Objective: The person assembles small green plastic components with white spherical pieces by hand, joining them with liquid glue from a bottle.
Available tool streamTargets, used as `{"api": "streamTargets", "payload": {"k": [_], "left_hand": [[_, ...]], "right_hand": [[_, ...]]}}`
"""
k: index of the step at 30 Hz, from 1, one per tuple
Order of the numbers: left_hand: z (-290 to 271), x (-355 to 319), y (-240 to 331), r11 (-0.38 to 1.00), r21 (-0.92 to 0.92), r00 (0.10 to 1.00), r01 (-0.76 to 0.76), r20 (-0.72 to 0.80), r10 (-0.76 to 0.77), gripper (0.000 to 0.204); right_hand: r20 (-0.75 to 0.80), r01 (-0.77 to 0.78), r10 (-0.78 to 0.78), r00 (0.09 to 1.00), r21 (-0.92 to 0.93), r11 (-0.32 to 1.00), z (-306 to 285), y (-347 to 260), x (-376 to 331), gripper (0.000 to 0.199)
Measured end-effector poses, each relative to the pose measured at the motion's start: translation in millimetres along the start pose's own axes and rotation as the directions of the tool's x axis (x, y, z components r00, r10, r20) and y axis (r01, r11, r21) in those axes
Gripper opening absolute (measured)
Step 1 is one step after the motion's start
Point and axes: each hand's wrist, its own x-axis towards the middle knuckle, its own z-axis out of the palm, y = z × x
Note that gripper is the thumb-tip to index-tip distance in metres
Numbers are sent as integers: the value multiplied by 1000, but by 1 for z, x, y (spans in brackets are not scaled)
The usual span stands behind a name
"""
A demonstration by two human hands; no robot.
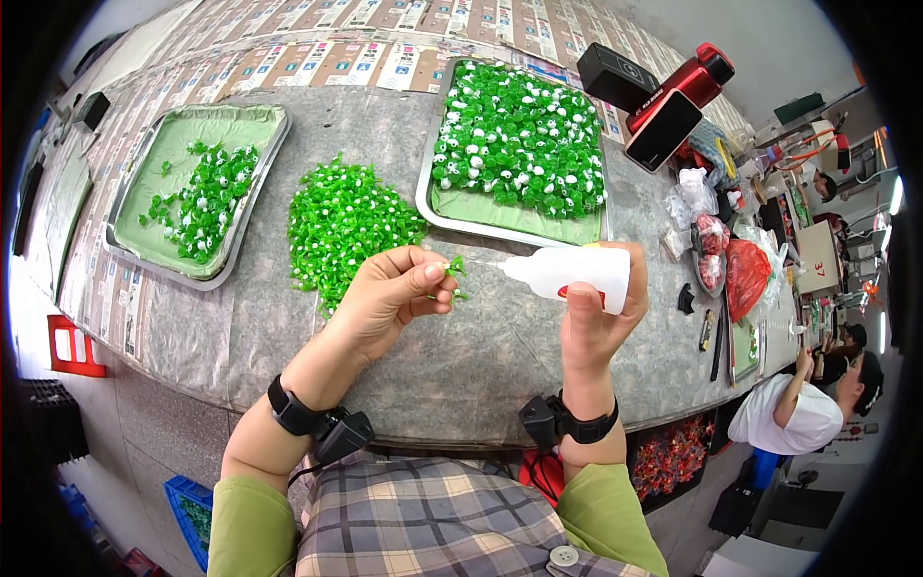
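Observation:
My left hand (399, 293) pinches a small green plastic piece (456, 265) between thumb and fingertips, above the table's middle. From the right, my right hand (601, 313) grips a white squeeze bottle (572, 272), tipped on its side. Its thin nozzle points left at the green piece; I cannot tell if the two touch. Behind my left hand lies a loose heap of small green and white pieces (348, 219). Farther back on the right, a metal tray (510, 229) is full of green pieces with white round parts. Fewer such pieces lie in another tray (144, 159) at the left.
A red bottle (685, 85), a phone (663, 130) and a black box (615, 77) stand at the back right. Plastic bags (748, 279) crowd the right edge. A person in a white shirt (790, 415) sits farther right. A blue crate (187, 514) is on the floor at lower left.

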Motion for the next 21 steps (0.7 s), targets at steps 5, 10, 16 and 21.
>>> {"api": "streamTargets", "payload": {"k": [5,10,16,21], "left_hand": [[0,0,0,1000,-4,1000,5,0,-5,11],[-3,1,0,1000,23,1000,-10,12,10,11],[1,-1,-2,952,192,967,-241,-34,251,12],[2,-1,-2,936,228,958,-269,-35,284,13]], "right_hand": [[40,-24,26,999,-53,998,-1,-1,0,36],[20,-27,28,999,-46,999,2,-3,0,37],[-25,-36,36,999,-6,999,-2,1,-2,38],[11,-33,34,999,-33,999,-2,2,-1,38]]}}
